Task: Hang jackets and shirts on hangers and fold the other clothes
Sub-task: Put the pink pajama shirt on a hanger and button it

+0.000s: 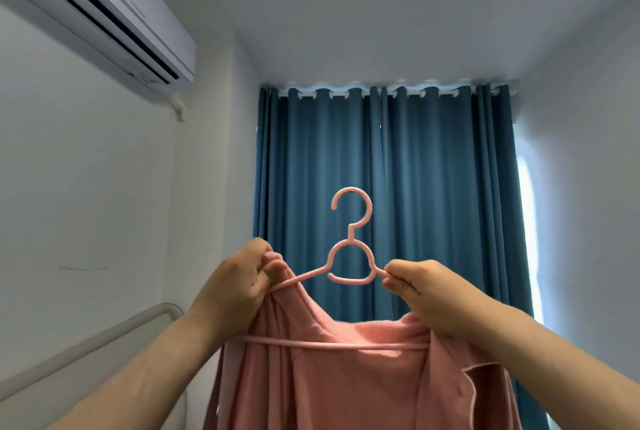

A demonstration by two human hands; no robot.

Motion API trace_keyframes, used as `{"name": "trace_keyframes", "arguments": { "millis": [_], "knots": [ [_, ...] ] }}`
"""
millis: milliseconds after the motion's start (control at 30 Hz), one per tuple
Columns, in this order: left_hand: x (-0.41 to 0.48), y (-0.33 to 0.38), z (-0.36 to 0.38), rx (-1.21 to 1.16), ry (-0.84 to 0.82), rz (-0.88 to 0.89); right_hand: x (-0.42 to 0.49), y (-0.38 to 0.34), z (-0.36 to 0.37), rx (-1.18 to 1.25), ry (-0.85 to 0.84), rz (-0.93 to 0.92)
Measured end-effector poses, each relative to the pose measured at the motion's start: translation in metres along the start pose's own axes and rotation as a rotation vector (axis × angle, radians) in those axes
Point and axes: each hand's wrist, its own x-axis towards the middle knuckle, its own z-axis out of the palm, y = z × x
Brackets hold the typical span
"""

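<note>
Two hands grip: left hand [239,286] pinches pink cotton shirt [346,384], right hand [420,291] pinches pink plastic hanger [349,256], held level, hook pointing up, before blue pleated curtains [391,187].

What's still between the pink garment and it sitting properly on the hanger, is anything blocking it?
Nothing visible blocks it. The left hand grips the pink garment at the hanger's left arm; the right hand pinches the right arm, which is still bare near the neck.
</note>
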Motion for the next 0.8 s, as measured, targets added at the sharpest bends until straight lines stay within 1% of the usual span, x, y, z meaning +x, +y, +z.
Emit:
{"name": "trace_keyframes", "arguments": {
  "millis": [67,100,167,233,333,400,467,533,600,700,733,800],
  "knots": [
    [0.007,-0.017,-0.011,0.114,0.075,-0.037,-0.005,0.01,-0.001,-0.016,-0.002,0.006],
    [0.011,-0.025,-0.017,0.176,0.075,-0.065,-0.007,0.013,-0.002,-0.056,-0.015,0.0],
    [0.017,-0.031,-0.03,0.224,0.022,-0.075,-0.01,0.015,-0.001,-0.182,-0.026,-0.067],
    [0.025,-0.027,-0.039,0.269,-0.027,-0.026,-0.011,0.014,0.002,-0.308,-0.044,-0.138],
    [0.04,-0.016,-0.053,0.38,-0.098,0.052,-0.01,0.01,-0.001,-0.446,-0.079,-0.162],
    [0.048,-0.004,-0.062,0.436,-0.131,0.067,-0.007,0.008,-0.002,-0.547,-0.085,-0.177],
    [0.053,0.011,-0.066,0.385,-0.106,0.044,-0.006,0.006,-0.003,-0.589,-0.062,-0.17],
    [0.053,0.026,-0.071,0.275,-0.077,-0.04,-0.005,0.006,-0.005,-0.587,-0.012,-0.161],
    [0.048,0.036,-0.077,0.238,-0.113,-0.123,-0.007,0.01,-0.012,-0.575,0.006,-0.127],
    [0.039,0.036,-0.088,0.181,-0.17,-0.21,-0.016,0.016,-0.023,-0.563,-0.017,-0.075],
    [0.036,0.035,-0.089,0.129,-0.191,-0.241,-0.021,0.018,-0.024,-0.581,-0.005,-0.081],
    [0.029,0.032,-0.091,-0.097,-0.231,-0.346,-0.027,0.017,-0.023,-0.602,0.055,-0.088]
  ]
}}
